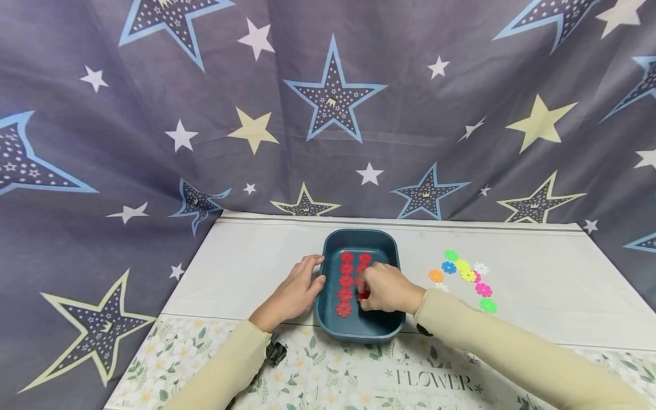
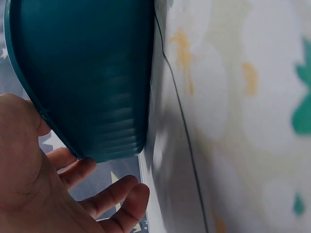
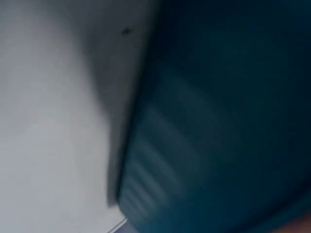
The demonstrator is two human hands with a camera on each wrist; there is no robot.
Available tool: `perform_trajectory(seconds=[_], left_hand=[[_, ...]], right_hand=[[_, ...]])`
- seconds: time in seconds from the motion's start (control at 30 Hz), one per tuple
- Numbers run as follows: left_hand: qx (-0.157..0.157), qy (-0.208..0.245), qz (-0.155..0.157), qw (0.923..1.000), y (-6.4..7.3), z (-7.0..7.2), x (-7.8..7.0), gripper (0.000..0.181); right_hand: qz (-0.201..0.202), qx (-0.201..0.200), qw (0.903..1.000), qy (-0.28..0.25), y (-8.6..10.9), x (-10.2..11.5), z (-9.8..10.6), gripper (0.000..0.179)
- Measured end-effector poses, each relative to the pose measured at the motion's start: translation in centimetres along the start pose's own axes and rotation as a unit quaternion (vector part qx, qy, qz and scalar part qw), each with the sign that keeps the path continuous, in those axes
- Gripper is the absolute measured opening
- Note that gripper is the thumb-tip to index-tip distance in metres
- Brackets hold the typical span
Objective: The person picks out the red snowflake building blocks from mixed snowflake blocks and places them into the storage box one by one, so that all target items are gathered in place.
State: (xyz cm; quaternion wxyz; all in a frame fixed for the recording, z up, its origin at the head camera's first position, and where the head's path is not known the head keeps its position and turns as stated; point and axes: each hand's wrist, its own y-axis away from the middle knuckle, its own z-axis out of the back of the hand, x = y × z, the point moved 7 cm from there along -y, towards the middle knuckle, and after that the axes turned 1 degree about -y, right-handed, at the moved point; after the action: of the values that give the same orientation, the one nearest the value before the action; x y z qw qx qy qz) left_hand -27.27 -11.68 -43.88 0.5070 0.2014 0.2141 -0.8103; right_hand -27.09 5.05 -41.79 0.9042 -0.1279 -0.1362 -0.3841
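Observation:
A dark teal rectangular tray (image 1: 360, 335) stands on the table. In it, several red flower-shaped discs (image 1: 345, 281) form a left column, and a second column runs partly under my right hand (image 1: 386, 288). That hand reaches over the tray's right side and pinches a red flower-shaped disc (image 1: 363, 295) low in the second column. My left hand (image 1: 294, 287) is at the tray's left rim, its fingers relaxed. In the left wrist view, the left fingertips (image 2: 87, 166) touch the tray's edge. The right wrist view shows mostly the blurred tray wall (image 3: 160, 160).
Loose flower-shaped discs in green, blue, yellow, orange, pink and white (image 1: 484, 290) lie on the table to the right of the tray. A floral cloth (image 1: 328, 376) covers the front of the table. Behind stands a grey star-patterned curtain (image 1: 307, 171).

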Motion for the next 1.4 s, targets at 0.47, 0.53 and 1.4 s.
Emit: perform_trajectory(seconds=[0.47,0.53,1.4], left_hand=[[-0.001,-0.002,-0.011,0.9999,0.0,0.0,0.1,0.042],[-0.001,-0.002,-0.01,0.9999,0.0,0.0,0.2,0.042],[0.0,0.002,-0.002,1.0,0.1,0.0,0.1,0.042]], right_hand=[[-0.003,-0.021,0.9996,0.016,-0.4,0.3,-0.5,0.017],[-0.005,-0.02,0.9996,0.018,-0.4,0.3,-0.5,0.016],[-0.026,-0.065,0.9975,0.01,0.6,-0.7,3.5,0.012]])
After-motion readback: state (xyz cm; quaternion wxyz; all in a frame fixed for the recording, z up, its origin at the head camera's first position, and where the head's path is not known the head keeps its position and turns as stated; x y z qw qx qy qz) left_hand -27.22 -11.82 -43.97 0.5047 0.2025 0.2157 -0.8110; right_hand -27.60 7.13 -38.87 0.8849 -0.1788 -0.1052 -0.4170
